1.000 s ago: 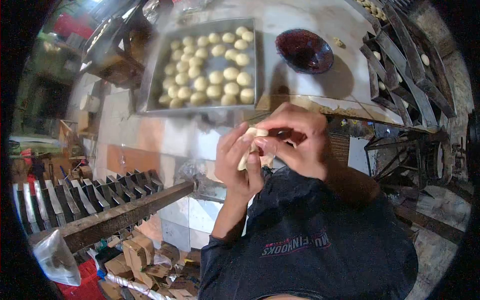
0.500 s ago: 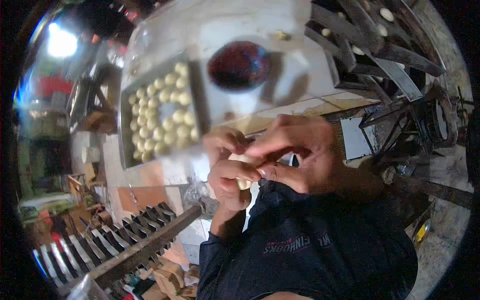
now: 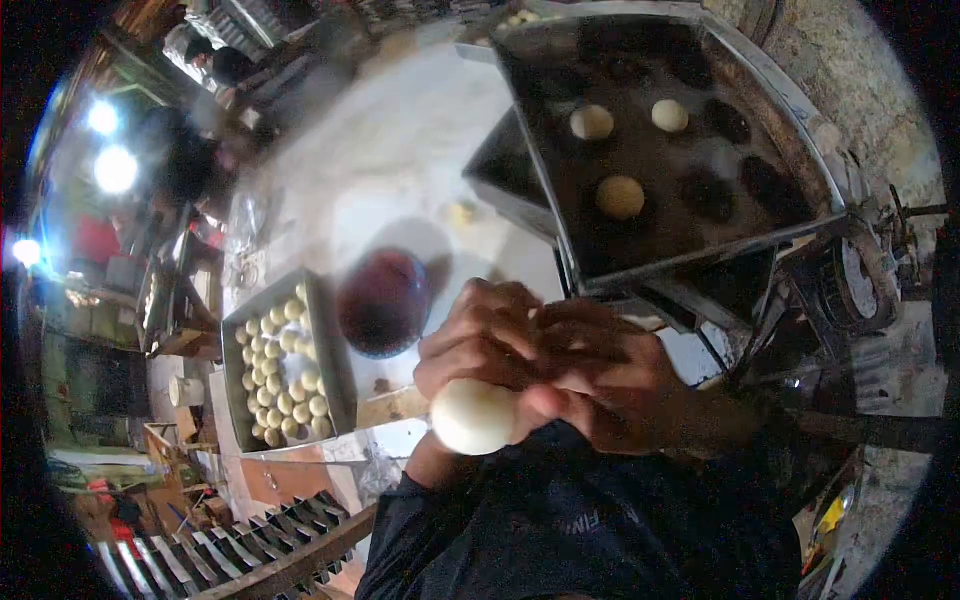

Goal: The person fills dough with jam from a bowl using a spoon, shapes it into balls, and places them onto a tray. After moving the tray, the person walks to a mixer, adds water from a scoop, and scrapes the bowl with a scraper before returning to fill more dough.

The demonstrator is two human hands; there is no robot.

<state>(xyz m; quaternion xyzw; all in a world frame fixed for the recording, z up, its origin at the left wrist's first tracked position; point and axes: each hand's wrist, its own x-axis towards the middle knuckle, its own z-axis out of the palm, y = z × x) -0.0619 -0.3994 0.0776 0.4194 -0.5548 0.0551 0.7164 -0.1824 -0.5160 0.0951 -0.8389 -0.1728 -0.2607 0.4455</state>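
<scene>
A smooth, pale dough ball [image 3: 473, 417] bulges from between my two hands, held in front of my dark shirt. My left hand [image 3: 478, 340] curls around its upper side with bent fingers. From the right, my right hand [image 3: 615, 375] presses in, its thumb tip against the ball's edge and its fingers meeting the left ones. The far side of the dough is hidden by the hands. Just beyond them on the white table is a round container with a dark red content [image 3: 383, 303], slightly blurred.
Several dough balls fill a metal tray [image 3: 340, 385] at the left. A large dark pan [image 3: 660, 255] at the upper right holds three pale round pieces. A small yellowish lump [image 3: 461, 213] lies on the table [image 3: 350, 150]. Slatted metal [image 3: 230, 550] stands lower left; people are at the back left.
The dough was pinched between the fingers; now it shows as a round, smooth ball below them. The view has shifted, bringing the dark pan's inside into sight.
</scene>
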